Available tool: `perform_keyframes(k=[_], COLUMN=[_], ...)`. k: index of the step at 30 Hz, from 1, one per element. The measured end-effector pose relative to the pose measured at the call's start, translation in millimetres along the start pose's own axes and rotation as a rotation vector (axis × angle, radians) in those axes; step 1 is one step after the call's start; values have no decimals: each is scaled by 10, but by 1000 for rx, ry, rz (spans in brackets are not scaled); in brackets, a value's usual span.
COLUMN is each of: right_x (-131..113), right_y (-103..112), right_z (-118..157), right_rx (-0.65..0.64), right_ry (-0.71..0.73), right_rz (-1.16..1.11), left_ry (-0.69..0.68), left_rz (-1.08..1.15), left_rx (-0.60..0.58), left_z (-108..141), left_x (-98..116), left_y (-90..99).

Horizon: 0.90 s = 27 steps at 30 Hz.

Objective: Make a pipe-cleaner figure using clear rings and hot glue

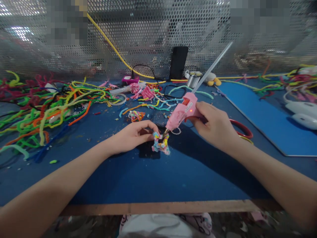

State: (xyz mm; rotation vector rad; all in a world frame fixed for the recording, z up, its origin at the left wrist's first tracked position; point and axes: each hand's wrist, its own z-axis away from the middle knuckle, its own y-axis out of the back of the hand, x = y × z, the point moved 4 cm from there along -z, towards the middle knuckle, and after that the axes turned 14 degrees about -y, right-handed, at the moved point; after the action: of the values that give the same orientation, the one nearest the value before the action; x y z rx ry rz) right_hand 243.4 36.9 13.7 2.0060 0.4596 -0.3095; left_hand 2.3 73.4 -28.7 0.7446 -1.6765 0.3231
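Observation:
In my right hand (pixel 213 124) is a pink hot glue gun (pixel 178 114), its small orange light on and a long clear glue stick (pixel 213 67) jutting from its back. The metal nozzle points down to the left and meets, or nearly meets, a small craft piece (pixel 160 145) of multicoloured fuzzy pipe cleaner. My left hand (pixel 136 135) pinches that piece by its left edge, just above the blue table (pixel 138 185). Behind my left hand lies another multicoloured fuzzy piece (pixel 136 115).
Tangled pipe cleaners (pixel 61 102) cover the left side. At the back are a black phone (pixel 178 62) leaning on the perforated metal screen (pixel 148 36), a wire spool (pixel 194 79) and pink bundles (pixel 148 92). A blue board (pixel 269 122) and a white device (pixel 303 112) lie right.

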Motion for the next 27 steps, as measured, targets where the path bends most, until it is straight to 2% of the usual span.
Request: perform_keyframes(k=[8, 14, 27], right_x=[14, -6, -83], right_y=[35, 56, 81], right_z=[-1, 18, 12], right_rx=[67, 128, 167], right_ry=[83, 236, 323], right_rz=[40, 37, 113], left_ry=[-6, -3, -16], left_rz=[6, 6, 45], left_rx=[-15, -24, -40], left_z=[-3, 5, 0], left_x=[-14, -18, -19], left_y=[-3, -3, -23])
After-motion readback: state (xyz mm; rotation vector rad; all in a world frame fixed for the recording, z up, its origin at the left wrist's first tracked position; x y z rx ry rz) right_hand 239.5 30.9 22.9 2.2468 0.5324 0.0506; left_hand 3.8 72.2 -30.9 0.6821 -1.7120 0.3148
